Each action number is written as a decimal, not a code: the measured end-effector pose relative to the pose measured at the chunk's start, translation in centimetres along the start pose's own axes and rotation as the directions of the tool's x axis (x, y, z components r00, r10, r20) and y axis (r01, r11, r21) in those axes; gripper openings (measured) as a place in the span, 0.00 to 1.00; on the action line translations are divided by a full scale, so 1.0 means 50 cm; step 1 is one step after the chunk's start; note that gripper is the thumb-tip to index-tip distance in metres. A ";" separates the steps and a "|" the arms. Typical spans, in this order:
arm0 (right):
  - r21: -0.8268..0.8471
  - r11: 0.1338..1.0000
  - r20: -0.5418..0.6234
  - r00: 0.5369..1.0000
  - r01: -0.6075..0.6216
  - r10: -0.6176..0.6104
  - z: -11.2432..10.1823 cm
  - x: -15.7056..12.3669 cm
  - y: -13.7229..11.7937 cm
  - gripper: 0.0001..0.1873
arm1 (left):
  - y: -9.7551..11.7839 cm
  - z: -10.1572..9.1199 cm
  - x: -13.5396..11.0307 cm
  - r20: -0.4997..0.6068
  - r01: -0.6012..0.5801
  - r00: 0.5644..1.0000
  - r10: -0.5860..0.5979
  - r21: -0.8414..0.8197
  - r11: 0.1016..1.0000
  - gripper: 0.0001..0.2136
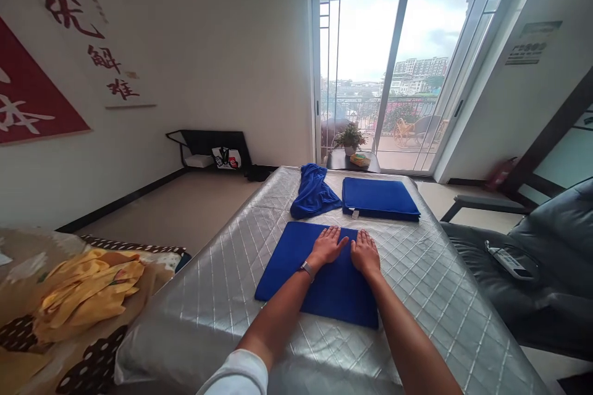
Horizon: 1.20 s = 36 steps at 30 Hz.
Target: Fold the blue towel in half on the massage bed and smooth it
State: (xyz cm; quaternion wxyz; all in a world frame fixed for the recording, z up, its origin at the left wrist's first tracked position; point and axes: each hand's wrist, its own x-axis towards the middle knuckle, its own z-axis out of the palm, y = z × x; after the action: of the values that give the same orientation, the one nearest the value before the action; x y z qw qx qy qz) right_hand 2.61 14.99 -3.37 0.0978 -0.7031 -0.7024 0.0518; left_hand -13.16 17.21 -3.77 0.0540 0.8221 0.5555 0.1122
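A folded blue cloth (287, 265) lies flat in front of me on the silver quilted table cover (222, 284). My left hand (328, 245) rests flat on its upper middle, fingers stretched out. Pressed near its upper right edge is my right hand (365, 252), also flat, with the fingers straight. The two thumbs point toward each other, a small gap between them. Beyond the hands, a neat stack of folded blue cloths (380, 197) with a small white tag sits at the right. A crumpled blue cloth (312, 191) lies to its left.
Yellow cloths (92, 290) lie heaped on a patterned surface at the left. A black armchair (486, 259) with a remote-like device (509, 260) on it stands close at the right. Past the far edge, a small black table (333, 162) bears a potted plant (349, 137).
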 end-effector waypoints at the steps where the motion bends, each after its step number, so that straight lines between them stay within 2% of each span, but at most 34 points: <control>1: 0.010 1.000 -0.002 1.000 -0.004 0.004 0.001 0.001 -0.001 0.35 | -0.025 -0.008 -0.008 0.005 0.033 0.999 -0.033 0.009 0.999 0.33; 7: 0.018 1.000 0.014 1.000 -0.016 0.015 0.004 0.003 0.002 0.35 | -0.181 -0.058 -0.066 0.006 0.250 0.968 -0.251 0.072 0.966 0.33; 9: 0.002 1.000 0.018 1.000 -0.016 0.016 0.004 0.004 0.003 0.35 | -0.216 -0.067 -0.083 0.000 0.286 0.958 -0.287 0.088 0.954 0.34; 11: -0.020 1.000 0.019 1.000 -0.012 0.013 0.005 0.005 0.004 0.35 | -0.233 -0.069 -0.094 -0.008 0.297 0.954 -0.298 0.096 0.950 0.36; 20: -0.078 0.997 0.015 1.000 -0.019 0.021 -0.009 0.001 -0.006 0.34 | -0.229 -0.062 -0.092 -0.054 0.300 0.954 -0.296 0.075 0.951 0.39; 26: -0.161 0.985 -0.018 0.998 0.063 -0.067 -0.009 -0.067 0.001 0.34 | -0.229 -0.055 -0.092 -0.082 0.297 0.953 -0.292 0.064 0.953 0.39; 30: -0.166 0.985 0.021 0.999 0.051 -0.048 -0.003 -0.109 0.011 0.35 | -0.230 -0.054 -0.093 -0.090 0.298 0.952 -0.292 0.058 0.953 0.39; 34: -0.150 0.988 0.013 1.000 0.029 -0.027 0.002 -0.118 0.014 0.35 | -0.228 -0.070 -0.090 -0.066 0.325 0.945 -0.321 0.055 0.944 0.36; 36: -0.139 0.990 0.010 1.000 0.028 -0.026 0.004 -0.116 0.012 0.35 | -0.203 -0.076 -0.086 -0.096 0.332 0.940 -0.327 0.051 0.942 0.36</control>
State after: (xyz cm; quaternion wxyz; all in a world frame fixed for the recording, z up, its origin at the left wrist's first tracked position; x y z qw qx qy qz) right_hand 3.10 9.23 -4.07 0.0465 -0.6984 -0.7142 0.0044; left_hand -24.77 16.93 -2.77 0.0208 0.7133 0.6905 0.1182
